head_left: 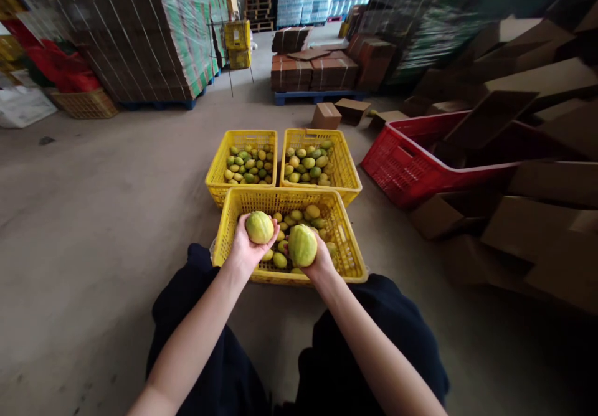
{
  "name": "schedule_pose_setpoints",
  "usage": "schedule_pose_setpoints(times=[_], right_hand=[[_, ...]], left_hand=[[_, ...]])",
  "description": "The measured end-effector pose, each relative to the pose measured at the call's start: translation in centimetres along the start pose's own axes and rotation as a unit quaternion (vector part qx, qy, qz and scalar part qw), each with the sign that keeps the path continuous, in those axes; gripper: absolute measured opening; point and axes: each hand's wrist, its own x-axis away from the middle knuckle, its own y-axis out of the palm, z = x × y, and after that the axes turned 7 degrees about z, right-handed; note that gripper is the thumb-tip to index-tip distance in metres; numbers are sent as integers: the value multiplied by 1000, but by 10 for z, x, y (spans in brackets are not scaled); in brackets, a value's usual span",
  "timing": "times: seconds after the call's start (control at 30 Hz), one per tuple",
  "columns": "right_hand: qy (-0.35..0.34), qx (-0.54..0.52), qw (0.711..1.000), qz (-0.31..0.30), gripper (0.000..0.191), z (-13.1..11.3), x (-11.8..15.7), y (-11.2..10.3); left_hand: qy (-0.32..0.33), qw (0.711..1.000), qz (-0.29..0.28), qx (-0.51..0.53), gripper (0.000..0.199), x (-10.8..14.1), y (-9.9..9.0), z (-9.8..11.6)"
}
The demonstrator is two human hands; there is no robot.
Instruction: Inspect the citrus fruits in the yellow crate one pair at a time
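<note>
My left hand [243, 246] cups a round yellow-green fruit [259, 227] in its palm, the fingers reaching round its far side. A second, faintly ribbed yellow-green fruit [303, 246] is in my right hand [323, 260], its fingers curled behind it. I cannot tell the exact kind of fruit. Both hands hang over the front yellow plastic crate [349, 235], side by side and apart. Smaller yellow and green fruits [280, 260] lie loose inside that crate, partly hidden by my hands.
Behind it stand a left yellow crate [215, 170] and a right yellow crate [344, 164] with similar fruits. On the right, a red crate [397, 160] sits among piled cardboard boxes [537, 223]. Flattened cartons [334, 73] rest on a blue pallet [303, 97] further back.
</note>
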Motion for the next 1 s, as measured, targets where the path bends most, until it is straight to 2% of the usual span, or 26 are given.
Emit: schedule_pose_setpoints(times=[0.13,0.3,0.5,0.63,0.83,1.0], right_hand=[[10,5,998,56,35,-1,2,0],[-15,-16,994,108,20,-9,5,3],[-36,-18,992,119,18,-25,-6,-1],[-35,-11,991,127,22,-28,-10,-7],[-36,24,994,104,26,-23,-3,-8],[-56,55,993,92,28,-18,11,-8]], left_hand=[[37,999,10,2,14,-1,0,3],[-17,1000,6,-18,22,-5,-4,5],[2,997,17,-71,26,-6,-19,6],[23,998,18,-61,22,13,-27,12],[66,997,-42,-15,24,48,-15,20],[66,997,-47,16,24,46,-11,20]])
